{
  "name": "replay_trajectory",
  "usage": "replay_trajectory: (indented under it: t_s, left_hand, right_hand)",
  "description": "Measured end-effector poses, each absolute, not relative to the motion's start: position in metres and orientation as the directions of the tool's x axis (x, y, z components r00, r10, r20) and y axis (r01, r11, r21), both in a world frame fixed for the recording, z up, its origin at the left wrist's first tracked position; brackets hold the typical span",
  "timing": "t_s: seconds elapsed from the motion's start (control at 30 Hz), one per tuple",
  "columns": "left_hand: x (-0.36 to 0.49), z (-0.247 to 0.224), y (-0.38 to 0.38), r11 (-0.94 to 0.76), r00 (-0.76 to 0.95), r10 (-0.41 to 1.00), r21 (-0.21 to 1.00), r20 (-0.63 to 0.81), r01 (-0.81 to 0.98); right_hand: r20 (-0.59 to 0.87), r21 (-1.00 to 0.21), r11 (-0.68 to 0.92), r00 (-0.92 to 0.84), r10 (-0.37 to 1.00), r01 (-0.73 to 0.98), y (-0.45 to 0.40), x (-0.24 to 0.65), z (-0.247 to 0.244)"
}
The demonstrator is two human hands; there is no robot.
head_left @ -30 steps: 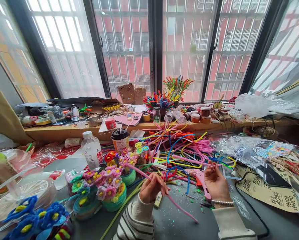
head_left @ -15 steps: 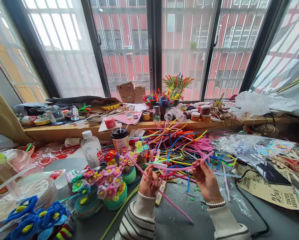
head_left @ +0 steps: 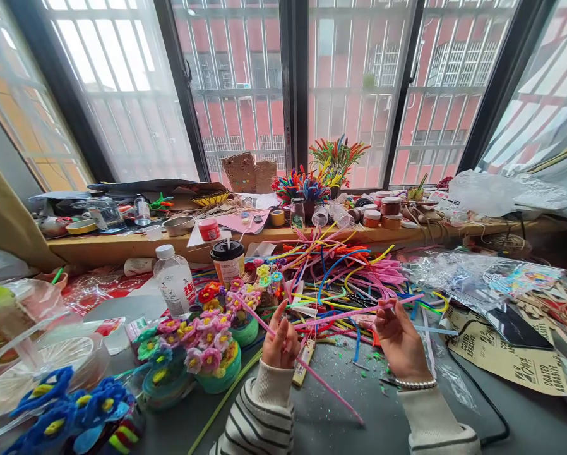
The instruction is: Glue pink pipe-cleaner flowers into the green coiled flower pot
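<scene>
A pink pipe cleaner (head_left: pixel 329 390) runs slantwise through my left hand (head_left: pixel 280 341), its lower end hanging over the grey table and its upper end reaching toward the flowers. The fingers of that hand are curled round it, with the index finger raised. My right hand (head_left: pixel 397 338) pinches a second pink pipe cleaner (head_left: pixel 347 314) close to its right end. This one stretches leftward to my left hand; whether the two are joined there is hidden. Behind my hands lies a large heap of loose pipe cleaners (head_left: pixel 364 272) in many colours.
Pots of pipe-cleaner flowers (head_left: pixel 210 354), a clear bottle (head_left: pixel 173 281) and a lidded cup (head_left: pixel 227 260) stand at the left. Blue flowers (head_left: pixel 56 423) are nearer. A lighter (head_left: pixel 303 366) lies between my hands. Sandpaper sheets (head_left: pixel 515 357), a phone (head_left: pixel 518 327) and a black cable (head_left: pixel 494 407) are at right.
My right hand has moved a little to the right and its pink pipe cleaner reaches further right. My left hand stays almost in place, its index finger more raised.
</scene>
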State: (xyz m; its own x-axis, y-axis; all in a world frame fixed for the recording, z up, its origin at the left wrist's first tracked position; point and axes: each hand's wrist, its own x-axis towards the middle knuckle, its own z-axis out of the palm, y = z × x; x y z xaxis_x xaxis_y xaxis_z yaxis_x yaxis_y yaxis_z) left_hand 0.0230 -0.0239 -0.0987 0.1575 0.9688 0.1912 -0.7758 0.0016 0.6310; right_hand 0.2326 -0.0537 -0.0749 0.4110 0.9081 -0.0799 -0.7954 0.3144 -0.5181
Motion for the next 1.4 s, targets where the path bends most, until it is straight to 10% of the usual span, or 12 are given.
replay_trajectory:
  t_s: [0.8,1.03,1.4]
  left_hand:
    - [0.022,-0.089,-0.031,0.152,0.285,0.952,0.641,0.108,-0.752]
    - [0.032,-0.097,-0.023,0.113,0.179,0.984,0.727,0.014,-0.678]
    - [0.033,-0.088,-0.033,0.066,0.108,0.994,0.814,-0.003,-0.577]
  right_hand:
    - [0.073,-0.731,0.212,0.234,0.97,-0.649,-0.06,0.214,-0.078]
    - [0.116,-0.969,0.129,0.076,0.99,-0.212,-0.063,0.194,-0.079]
    - [0.228,-0.936,0.252,-0.123,0.966,0.245,-0.071,0.172,-0.079]
